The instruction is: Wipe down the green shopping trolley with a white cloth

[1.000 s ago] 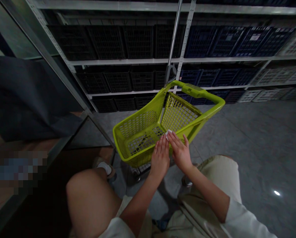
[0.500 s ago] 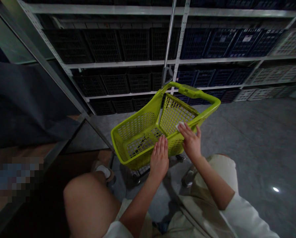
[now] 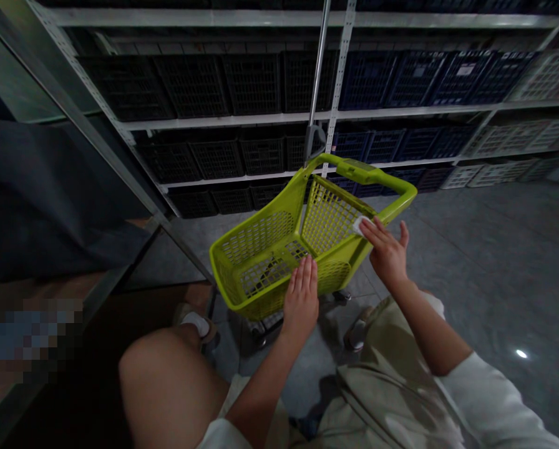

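Head view: our left hand (image 3: 301, 296) spread flat on near wall of lime plastic cart (image 3: 256, 243). Our right hand (image 3: 387, 252), fingers together, presses white wipe (image 3: 360, 226) to cart's right rim. Cart judged stiff, light, apt to roll on casters (image 3: 340, 296); best held by top handle (image 3: 377, 173). Wipe looks soft.

Grey metal shelving (image 3: 261, 118) runs along the room, its tiers stacked with black crates (image 3: 195, 87), navy crates (image 3: 433, 81) and white crates (image 3: 548, 78), above a grey tiled floor (image 3: 495, 249) showing one small glint of light (image 3: 521, 353), with dark fabric (image 3: 40, 187) hanging at the left.
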A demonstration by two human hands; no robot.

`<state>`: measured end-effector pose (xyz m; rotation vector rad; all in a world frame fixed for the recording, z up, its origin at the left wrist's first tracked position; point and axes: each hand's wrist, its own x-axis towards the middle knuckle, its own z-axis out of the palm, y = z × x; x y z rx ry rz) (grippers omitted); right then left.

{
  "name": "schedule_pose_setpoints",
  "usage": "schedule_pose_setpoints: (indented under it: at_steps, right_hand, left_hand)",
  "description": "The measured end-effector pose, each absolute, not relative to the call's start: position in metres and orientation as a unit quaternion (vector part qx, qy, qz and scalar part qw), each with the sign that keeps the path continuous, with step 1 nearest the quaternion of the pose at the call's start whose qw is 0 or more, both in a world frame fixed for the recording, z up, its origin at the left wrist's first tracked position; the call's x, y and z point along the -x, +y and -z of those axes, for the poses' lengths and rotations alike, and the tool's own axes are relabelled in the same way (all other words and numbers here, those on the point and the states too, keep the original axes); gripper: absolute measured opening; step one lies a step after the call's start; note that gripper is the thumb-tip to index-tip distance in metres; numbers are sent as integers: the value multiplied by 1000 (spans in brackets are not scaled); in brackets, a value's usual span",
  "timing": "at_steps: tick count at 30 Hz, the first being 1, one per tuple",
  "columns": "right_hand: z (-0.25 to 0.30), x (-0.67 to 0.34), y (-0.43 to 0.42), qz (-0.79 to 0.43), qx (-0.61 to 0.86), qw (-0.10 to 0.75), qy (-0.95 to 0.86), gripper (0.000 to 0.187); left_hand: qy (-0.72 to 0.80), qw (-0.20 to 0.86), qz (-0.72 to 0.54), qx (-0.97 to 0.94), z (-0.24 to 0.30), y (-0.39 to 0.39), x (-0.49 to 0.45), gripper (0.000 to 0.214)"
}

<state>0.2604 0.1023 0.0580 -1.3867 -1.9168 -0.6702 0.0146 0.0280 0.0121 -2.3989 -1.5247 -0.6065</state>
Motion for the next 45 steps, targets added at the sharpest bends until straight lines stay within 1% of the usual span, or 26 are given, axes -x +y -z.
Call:
schedule_pose_setpoints:
  at_steps: [3,5,8,10,13,16,18,21,23,25,27,29,31,34,36,38,41,43,45]
  right_hand:
    - [-48,-231,88,221,547,331,-736,75]
    - [-38,-198,71,182,525,317,-769,81]
    - [-29,-166,54,135,469,291,-823,82]
    - [-32,-172,56,128,433,272,-850,81]
    - [-46,-215,77,163,431,273,-845,76]
    - [-57,-258,101,243,495,329,-767,65]
    - [-57,-262,106,265,533,352,-722,64]
    - [-43,-228,91,227,555,346,-721,73]
    - [-32,-193,74,182,529,328,-761,79]
    - [-25,-167,60,144,490,306,-803,81]
    - [-25,-162,57,127,451,285,-836,80]
    - [-32,-181,66,138,428,268,-852,77]
    - [-43,-215,83,176,434,273,-840,73]
    - [-57,-262,107,244,490,318,-774,67]
    - [-58,-271,112,262,527,343,-732,67]
    - [-52,-256,105,249,550,353,-715,71]
    - [-34,-206,81,189,540,338,-748,82]
    - [-25,-176,66,150,504,323,-787,83]
    - [-22,-164,59,130,463,310,-820,81]
  left_hand:
    - [-524,117,210,817,-12,27,-18,78]
    - [-524,117,213,817,-11,27,-18,77]
    - [-519,120,217,818,-9,27,-15,75]
    - [-517,123,215,819,-9,26,-13,75]
    - [-517,125,212,819,-10,27,-12,78]
    - [-517,121,215,819,-10,28,-13,80]
    - [-516,114,218,820,-10,28,-15,81]
    - [-518,106,219,820,-10,28,-18,78]
    - [-520,107,217,819,-10,28,-17,75]
    - [-521,110,214,819,-10,27,-16,73]
    - [-521,113,211,819,-11,27,-13,73]
    - [-521,117,207,820,-12,28,-10,75]
    - [-520,120,206,820,-12,29,-9,76]
    - [-523,120,208,818,-12,30,-11,77]
    - [-525,117,209,817,-11,30,-14,78]
    - [-523,112,211,818,-11,30,-16,78]
    - [-520,109,219,819,-11,29,-17,78]
    - [-517,110,221,819,-11,29,-16,77]
    - [-517,112,221,819,-10,29,-14,75]
